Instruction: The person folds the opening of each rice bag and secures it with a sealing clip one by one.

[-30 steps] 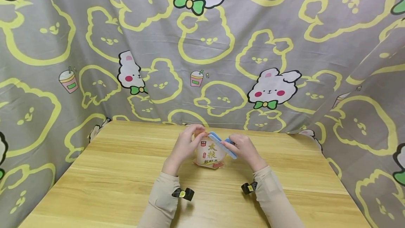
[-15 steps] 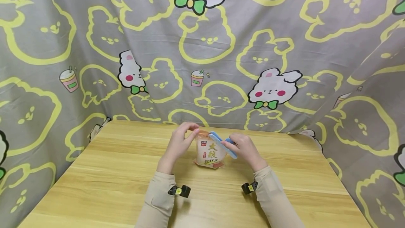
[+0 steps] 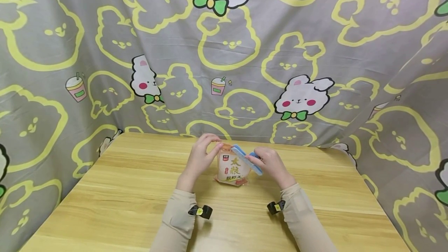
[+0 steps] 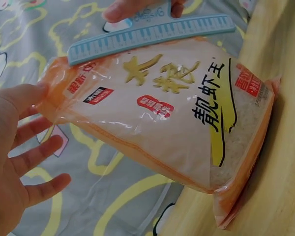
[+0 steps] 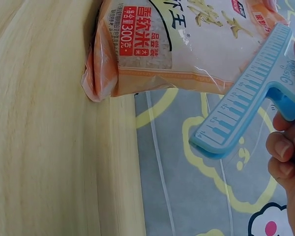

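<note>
A small orange-and-white plastic bag of rice [image 3: 228, 168] stands upright on the table in the head view. My left hand [image 3: 200, 158] pinches its upper left corner between thumb and fingers; in the left wrist view that hand's other fingers spread behind the bag. A light blue bag clip [image 4: 152, 39] with a piano-key print lies slantwise across the bag's top right part. My right hand [image 3: 273, 165] grips the clip's handle, as the right wrist view also shows. One end of the clip sticks out past the bag's side. Whether the clip is clamped cannot be told.
The wooden table [image 3: 122, 189] reaches back to a grey curtain [image 3: 245, 42] with yellow bear outlines and white rabbits. A black camera is strapped to each wrist.
My left hand has shifted a little left along the bag's top, away from the clip, then slightly back to the corner. The right hand and clip have barely moved.
</note>
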Action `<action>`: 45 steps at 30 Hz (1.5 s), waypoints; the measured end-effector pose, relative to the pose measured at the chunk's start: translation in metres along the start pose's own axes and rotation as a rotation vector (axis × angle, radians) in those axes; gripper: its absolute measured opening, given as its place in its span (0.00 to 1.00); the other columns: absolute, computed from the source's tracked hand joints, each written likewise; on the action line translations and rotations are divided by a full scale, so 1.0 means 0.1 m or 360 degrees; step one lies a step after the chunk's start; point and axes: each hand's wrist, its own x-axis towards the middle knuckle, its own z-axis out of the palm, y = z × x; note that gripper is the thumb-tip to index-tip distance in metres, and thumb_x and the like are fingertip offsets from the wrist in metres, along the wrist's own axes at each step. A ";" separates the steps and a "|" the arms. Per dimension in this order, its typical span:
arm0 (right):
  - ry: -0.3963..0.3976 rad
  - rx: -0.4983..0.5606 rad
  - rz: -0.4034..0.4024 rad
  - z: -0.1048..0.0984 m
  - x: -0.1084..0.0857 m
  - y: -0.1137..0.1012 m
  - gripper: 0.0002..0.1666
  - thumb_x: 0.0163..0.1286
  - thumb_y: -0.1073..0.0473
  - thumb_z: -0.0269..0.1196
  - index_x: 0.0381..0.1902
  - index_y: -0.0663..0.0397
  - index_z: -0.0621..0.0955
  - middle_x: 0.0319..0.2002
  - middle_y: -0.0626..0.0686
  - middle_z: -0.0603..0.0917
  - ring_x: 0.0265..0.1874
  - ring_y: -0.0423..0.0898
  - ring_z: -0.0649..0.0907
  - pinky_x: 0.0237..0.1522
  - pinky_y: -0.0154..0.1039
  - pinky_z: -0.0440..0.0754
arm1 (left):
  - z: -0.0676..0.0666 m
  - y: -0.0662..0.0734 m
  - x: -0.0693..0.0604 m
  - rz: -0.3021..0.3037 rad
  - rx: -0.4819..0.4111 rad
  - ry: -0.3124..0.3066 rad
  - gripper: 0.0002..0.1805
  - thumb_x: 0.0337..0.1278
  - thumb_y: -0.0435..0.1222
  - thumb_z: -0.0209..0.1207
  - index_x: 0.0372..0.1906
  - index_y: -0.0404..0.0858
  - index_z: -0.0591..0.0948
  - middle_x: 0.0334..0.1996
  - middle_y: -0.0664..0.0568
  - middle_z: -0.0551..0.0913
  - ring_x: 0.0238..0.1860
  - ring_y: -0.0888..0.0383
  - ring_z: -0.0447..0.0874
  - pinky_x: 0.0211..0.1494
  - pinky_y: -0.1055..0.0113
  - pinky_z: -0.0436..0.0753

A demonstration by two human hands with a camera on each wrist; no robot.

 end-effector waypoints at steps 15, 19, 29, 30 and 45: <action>0.0048 -0.0105 -0.0072 0.04 0.01 0.00 0.31 0.72 0.37 0.47 0.16 0.49 0.65 0.15 0.43 0.64 0.18 0.33 0.62 0.20 0.23 0.59 | 0.00 -0.01 0.00 0.0053 -0.0003 0.0056 0.07 0.61 0.38 0.63 0.37 0.38 0.84 0.44 0.44 0.84 0.51 0.51 0.81 0.60 0.55 0.79; 0.0070 -0.0104 -0.0084 0.03 0.01 -0.01 0.30 0.72 0.37 0.47 0.16 0.50 0.66 0.16 0.43 0.65 0.18 0.33 0.62 0.20 0.23 0.59 | 0.00 -0.01 0.00 0.0053 -0.0017 0.0044 0.06 0.61 0.37 0.63 0.37 0.38 0.84 0.44 0.43 0.84 0.51 0.50 0.81 0.59 0.55 0.79; 0.0123 -0.0131 -0.0151 0.05 0.02 -0.02 0.31 0.73 0.37 0.46 0.16 0.50 0.65 0.15 0.43 0.64 0.17 0.33 0.61 0.19 0.22 0.57 | -0.01 0.00 0.01 0.0089 -0.0031 0.0039 0.05 0.60 0.37 0.63 0.36 0.38 0.84 0.43 0.43 0.84 0.50 0.51 0.82 0.58 0.55 0.80; 0.0133 -0.0133 -0.0166 0.05 0.03 -0.02 0.31 0.72 0.37 0.47 0.15 0.50 0.65 0.14 0.43 0.63 0.17 0.33 0.61 0.19 0.21 0.57 | -0.01 0.00 0.01 0.0089 -0.0036 0.0037 0.05 0.61 0.37 0.63 0.36 0.38 0.84 0.43 0.43 0.84 0.50 0.51 0.82 0.58 0.55 0.80; 0.0194 -0.0085 -0.0241 0.07 0.06 -0.08 0.30 0.73 0.40 0.49 0.15 0.52 0.64 0.15 0.44 0.62 0.17 0.34 0.60 0.20 0.21 0.56 | -0.01 -0.02 0.00 0.0096 -0.0061 0.0014 0.05 0.60 0.37 0.63 0.36 0.38 0.84 0.43 0.44 0.84 0.50 0.51 0.82 0.57 0.55 0.80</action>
